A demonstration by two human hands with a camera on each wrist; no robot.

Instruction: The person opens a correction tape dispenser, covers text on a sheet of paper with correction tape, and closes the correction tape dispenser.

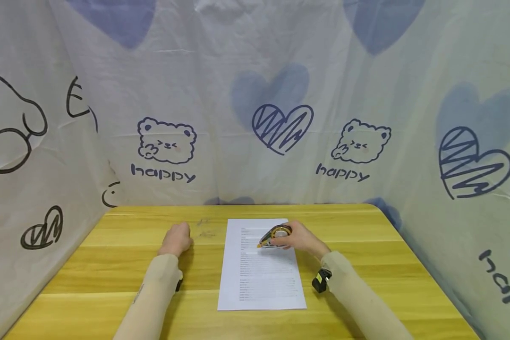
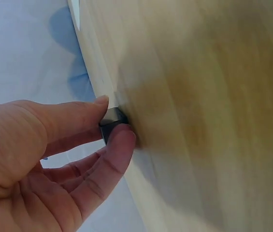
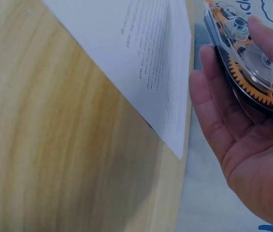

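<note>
In the head view my right hand (image 1: 301, 237) grips a correction tape dispenser (image 1: 279, 231) with a clear case. Its narrow yellow tip points down and left over a printed sheet of paper (image 1: 261, 302); I cannot tell whether they touch. Orange gears show inside the dispenser (image 3: 257, 79) in the right wrist view. Left of the sheet, my left hand (image 1: 176, 239) is at the table. Between its thumb and fingers it pinches a small dark piece (image 2: 113, 122) with a greyish face, seen in the left wrist view; its kind is unclear.
The sheet lies on a yellow wood-grain table (image 1: 89, 283). Faint dark marks (image 1: 206, 233) show on the wood left of the paper. A white curtain (image 1: 221, 156) printed with hearts and bears hangs behind and at both sides.
</note>
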